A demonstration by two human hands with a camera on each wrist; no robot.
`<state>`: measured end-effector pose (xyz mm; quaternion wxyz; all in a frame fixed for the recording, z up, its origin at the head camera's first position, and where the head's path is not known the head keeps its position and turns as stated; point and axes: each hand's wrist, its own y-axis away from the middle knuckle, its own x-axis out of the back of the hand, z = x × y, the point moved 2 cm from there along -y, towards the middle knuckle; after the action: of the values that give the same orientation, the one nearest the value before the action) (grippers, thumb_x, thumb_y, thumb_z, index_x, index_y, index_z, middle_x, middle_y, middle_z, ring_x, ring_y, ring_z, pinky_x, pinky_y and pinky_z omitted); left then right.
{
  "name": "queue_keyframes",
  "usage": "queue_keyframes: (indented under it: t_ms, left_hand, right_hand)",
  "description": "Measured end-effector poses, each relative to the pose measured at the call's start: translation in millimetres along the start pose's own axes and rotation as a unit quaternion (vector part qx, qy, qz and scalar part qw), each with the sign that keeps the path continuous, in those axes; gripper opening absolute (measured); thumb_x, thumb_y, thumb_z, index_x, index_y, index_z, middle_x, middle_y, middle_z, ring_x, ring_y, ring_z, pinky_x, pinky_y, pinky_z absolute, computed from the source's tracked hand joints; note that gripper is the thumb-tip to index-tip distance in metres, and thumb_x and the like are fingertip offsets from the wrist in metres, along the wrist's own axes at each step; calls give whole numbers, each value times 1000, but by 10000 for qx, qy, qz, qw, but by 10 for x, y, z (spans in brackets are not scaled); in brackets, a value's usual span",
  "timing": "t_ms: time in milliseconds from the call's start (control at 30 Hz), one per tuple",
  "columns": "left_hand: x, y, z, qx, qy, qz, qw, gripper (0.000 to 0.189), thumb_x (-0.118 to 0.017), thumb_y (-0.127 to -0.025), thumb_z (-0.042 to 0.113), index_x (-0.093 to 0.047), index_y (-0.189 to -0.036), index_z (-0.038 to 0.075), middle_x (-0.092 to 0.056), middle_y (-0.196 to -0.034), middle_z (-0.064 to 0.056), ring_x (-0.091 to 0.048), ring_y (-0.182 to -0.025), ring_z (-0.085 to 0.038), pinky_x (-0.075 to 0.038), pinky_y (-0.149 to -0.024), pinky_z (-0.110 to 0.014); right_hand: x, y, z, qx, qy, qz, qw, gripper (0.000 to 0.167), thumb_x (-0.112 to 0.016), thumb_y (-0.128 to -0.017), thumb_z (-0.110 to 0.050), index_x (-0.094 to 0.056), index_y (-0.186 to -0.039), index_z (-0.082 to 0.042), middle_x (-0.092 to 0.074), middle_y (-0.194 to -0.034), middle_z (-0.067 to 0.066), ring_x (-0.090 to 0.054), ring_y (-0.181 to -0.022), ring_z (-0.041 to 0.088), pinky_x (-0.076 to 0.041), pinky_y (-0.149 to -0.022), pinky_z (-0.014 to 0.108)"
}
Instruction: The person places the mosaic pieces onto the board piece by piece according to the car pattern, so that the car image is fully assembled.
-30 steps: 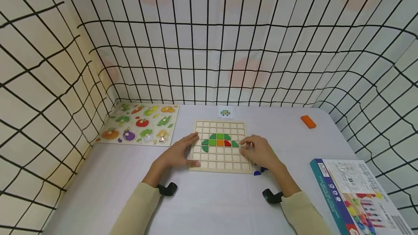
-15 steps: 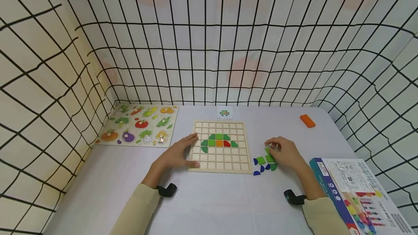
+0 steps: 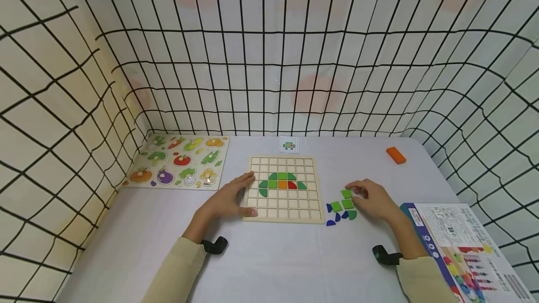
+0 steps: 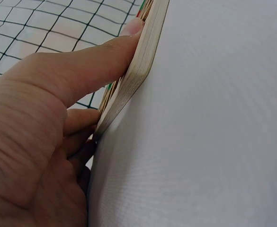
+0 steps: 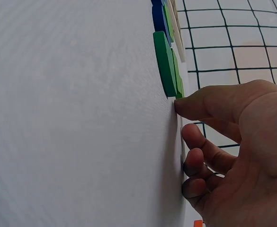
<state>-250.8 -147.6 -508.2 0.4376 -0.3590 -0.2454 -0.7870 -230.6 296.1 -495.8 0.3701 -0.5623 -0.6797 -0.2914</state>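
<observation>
A wooden grid board (image 3: pixel 290 209) lies mid-table, bearing several green tiles, an orange square and a red quarter-round piece. My left hand (image 3: pixel 229 198) rests along its left side, fingers and thumb spread, the thumb (image 4: pixel 100 59) over the edge near the corner. Right of the board is a loose group of tiles: green squares, a dark green quarter-round (image 5: pixel 164 66) and several blue pieces (image 3: pixel 331 223). Over there my right hand (image 3: pixel 372 198) has its index finger and thumb at opposite edges of a green square tile (image 3: pixel 346 193). Its other fingers curl loosely.
A small pattern card (image 3: pixel 289 145) lies behind the board. On the left is a vegetable knob puzzle (image 3: pixel 200 160). An orange block (image 3: pixel 396 155) sits back right, and a printed box (image 3: pixel 455 247) lies front right. Black netting (image 3: pixel 278 78) stands around the table.
My right hand has moved from the board's right edge to the loose tiles, then drawn back slightly, uncovering the green square. My left hand has stayed on the board.
</observation>
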Motion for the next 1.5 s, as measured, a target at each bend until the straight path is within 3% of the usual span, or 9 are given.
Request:
queue_keyframes:
  t_ms: [367,567,800,1167,1500]
  left_hand:
    - [0,-11,13,-4,22,-9,10000,109,-87,-75,57,-34,-163,19,-19,-173,8,-17,-161,-24,-24,-128,-53]
    - [-2,-13,8,4,95,24,10000,109,-88,-75,57,-34,-162,18,-20,-173,8,-18,-161,-25,-23,-128,-54]
    - [-9,6,-9,43,61,14,10000,110,-87,-75,58,-33,-163,20,-19,-173,9,-17,-161,-25,-24,-128,-54]
    - [31,49,26,-55,119,83,9999,108,-87,-76,56,-35,-162,17,-21,-173,5,-18,-160,-28,-23,-127,-56]
    - [22,36,45,-64,94,80,9999,109,-88,-75,55,-34,-162,17,-21,-173,4,-18,-160,-28,-24,-127,-56]
  right_hand:
    - [20,-11,-6,-26,-79,123,9999,27,-71,-93,-10,-71,-120,-6,-58,-92,5,-48,-83,20,-39,-67,26]
    - [-21,-100,-126,-181,-228,311,9991,28,-71,-94,-16,-71,-121,-7,-57,-94,6,-48,-86,21,-40,-69,30]
    - [-113,-208,-322,-252,-438,245,9984,28,-72,-94,-16,-71,-120,-9,-57,-94,5,-48,-86,22,-41,-65,28]
    - [-352,-372,-830,220,-788,154,9965,27,-74,-92,-14,-73,-119,-9,-58,-94,4,-46,-85,20,-39,-65,27]
    - [-661,-473,-1178,741,-1372,-168,9876,26,-77,-89,-11,-75,-114,-6,-59,-89,5,-45,-76,16,-37,-64,24]
